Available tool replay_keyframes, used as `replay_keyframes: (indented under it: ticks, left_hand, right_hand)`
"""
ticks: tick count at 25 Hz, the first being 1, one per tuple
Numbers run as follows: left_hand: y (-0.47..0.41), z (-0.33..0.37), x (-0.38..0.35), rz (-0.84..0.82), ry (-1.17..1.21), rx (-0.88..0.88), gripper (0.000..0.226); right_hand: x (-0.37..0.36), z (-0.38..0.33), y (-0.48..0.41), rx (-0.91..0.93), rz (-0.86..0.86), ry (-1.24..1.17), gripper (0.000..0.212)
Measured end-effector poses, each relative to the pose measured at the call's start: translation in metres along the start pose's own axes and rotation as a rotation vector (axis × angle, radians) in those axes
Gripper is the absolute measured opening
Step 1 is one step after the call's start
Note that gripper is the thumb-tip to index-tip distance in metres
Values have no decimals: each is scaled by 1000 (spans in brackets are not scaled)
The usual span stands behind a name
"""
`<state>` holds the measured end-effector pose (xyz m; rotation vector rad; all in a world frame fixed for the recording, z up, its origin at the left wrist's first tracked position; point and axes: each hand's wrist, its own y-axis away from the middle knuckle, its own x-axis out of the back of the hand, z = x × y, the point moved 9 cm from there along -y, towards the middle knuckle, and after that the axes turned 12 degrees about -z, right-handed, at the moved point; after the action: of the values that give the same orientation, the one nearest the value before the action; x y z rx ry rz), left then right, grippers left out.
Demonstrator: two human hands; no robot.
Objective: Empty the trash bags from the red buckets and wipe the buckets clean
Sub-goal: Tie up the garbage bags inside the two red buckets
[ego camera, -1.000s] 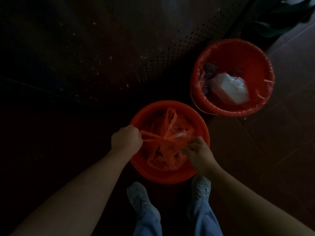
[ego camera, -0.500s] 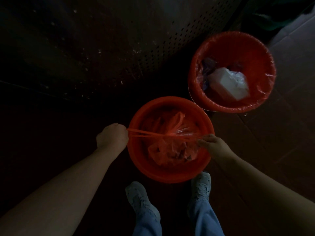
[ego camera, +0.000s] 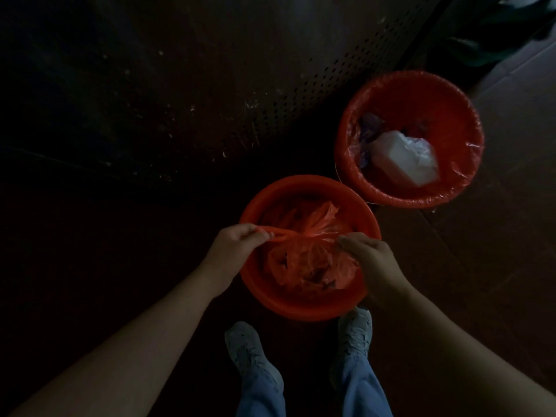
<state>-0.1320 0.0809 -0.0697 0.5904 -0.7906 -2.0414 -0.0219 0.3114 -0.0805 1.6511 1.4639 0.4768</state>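
A red bucket (ego camera: 301,308) stands on the floor just in front of my feet. Inside it sits a red trash bag (ego camera: 304,266) with its top gathered into a knot. My left hand (ego camera: 237,245) pinches one twisted tail of the bag over the bucket's left rim. My right hand (ego camera: 367,254) grips the other tail over the right side. A second red bucket (ego camera: 370,188) stands behind and to the right, lined with a clear-red bag (ego camera: 469,139) folded over its rim and holding white and purple rubbish (ego camera: 403,158).
A dark perforated metal panel (ego camera: 270,85) rises behind the buckets, speckled with pale spots. Brown floor tiles (ego camera: 496,266) spread to the right. My two grey shoes (ego camera: 249,350) stand right below the near bucket. The left side is very dark.
Both hands had pulled the bag's tails wide apart across the bucket; now they have come back in toward the knot, still holding the tails.
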Motion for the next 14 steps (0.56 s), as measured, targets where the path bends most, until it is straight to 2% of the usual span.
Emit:
replay_keyframes:
  ticks: [3,6,8,11,14]
  left_hand:
    - [4,11,-23,-87,151,-41,17]
    - [2,8,-37,-85,118,14,32]
    - [0,-1,-39,-68,58,77,31]
    - [-6,-21,-42,-95,65,185,9]
    - [-9,-35,-50,-123,83,271,24]
  right_hand:
    - [-26,-7,-1,-2,-64,9,26]
    - [-44,-18,-2,7,-110,102,28]
    - [-52,-27,-1,17,-121,286,33]
    - [-61,-38,-7,92,-125,626,36]
    - [-72,-41,-15,94,-208,791,47]
